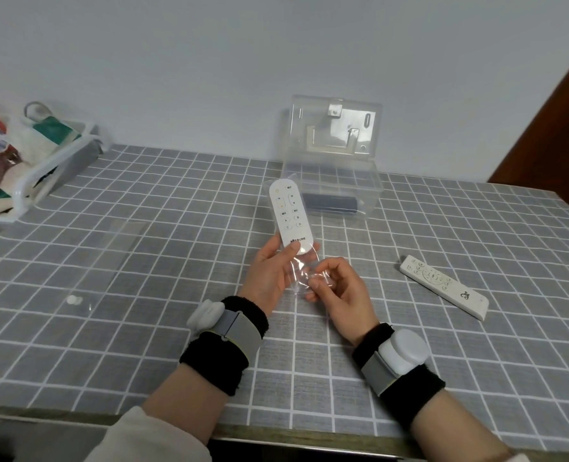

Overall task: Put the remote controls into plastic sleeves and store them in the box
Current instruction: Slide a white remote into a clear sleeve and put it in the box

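Note:
My left hand (269, 271) holds a small white remote (289, 215) upright by its lower end, above the table's middle. The remote sits inside a clear plastic sleeve (304, 271). The sleeve's loose bottom end is pinched by the fingers of my right hand (336, 288). Behind them stands a clear plastic box (333, 191) with its lid raised against the wall and a dark remote (329, 202) lying inside. A second, longer white remote (443, 284) lies bare on the table to the right. Another empty clear sleeve (109, 258) lies flat on the left.
The grey checked tablecloth (176, 201) covers the table up to the wall. A white basket (43, 168) full of packets and bags stands at the far left. A brown door edge (556, 128) shows at the right. The table's front edge runs just under my forearms.

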### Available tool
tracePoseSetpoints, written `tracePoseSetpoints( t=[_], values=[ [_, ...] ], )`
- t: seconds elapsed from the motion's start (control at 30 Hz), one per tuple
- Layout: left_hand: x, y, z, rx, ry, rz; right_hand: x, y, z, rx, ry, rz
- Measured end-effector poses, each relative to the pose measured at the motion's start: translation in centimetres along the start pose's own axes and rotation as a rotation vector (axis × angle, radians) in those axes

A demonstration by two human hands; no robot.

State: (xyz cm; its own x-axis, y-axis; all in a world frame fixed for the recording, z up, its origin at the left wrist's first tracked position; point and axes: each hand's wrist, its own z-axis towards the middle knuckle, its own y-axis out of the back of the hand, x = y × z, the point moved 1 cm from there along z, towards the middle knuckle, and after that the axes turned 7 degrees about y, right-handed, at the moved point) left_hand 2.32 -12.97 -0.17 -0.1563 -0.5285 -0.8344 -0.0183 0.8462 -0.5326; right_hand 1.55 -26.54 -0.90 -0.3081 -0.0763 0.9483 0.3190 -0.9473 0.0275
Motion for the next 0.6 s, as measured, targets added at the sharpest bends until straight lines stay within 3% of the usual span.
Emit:
tracePoseSetpoints(
  t=[0.33, 0.6],
  values=[
    [0.00, -0.02, -0.09, 0.018, 0.012, -0.011, 0.25, 0.20, 0.11, -0.036, -0.014, 0.050],
    [-0.08, 0.04, -0.14, 0.032, 0.017, -0.039, -0.17, 0.35, 0.17, -0.007, 0.021, -0.042]
  ],
)
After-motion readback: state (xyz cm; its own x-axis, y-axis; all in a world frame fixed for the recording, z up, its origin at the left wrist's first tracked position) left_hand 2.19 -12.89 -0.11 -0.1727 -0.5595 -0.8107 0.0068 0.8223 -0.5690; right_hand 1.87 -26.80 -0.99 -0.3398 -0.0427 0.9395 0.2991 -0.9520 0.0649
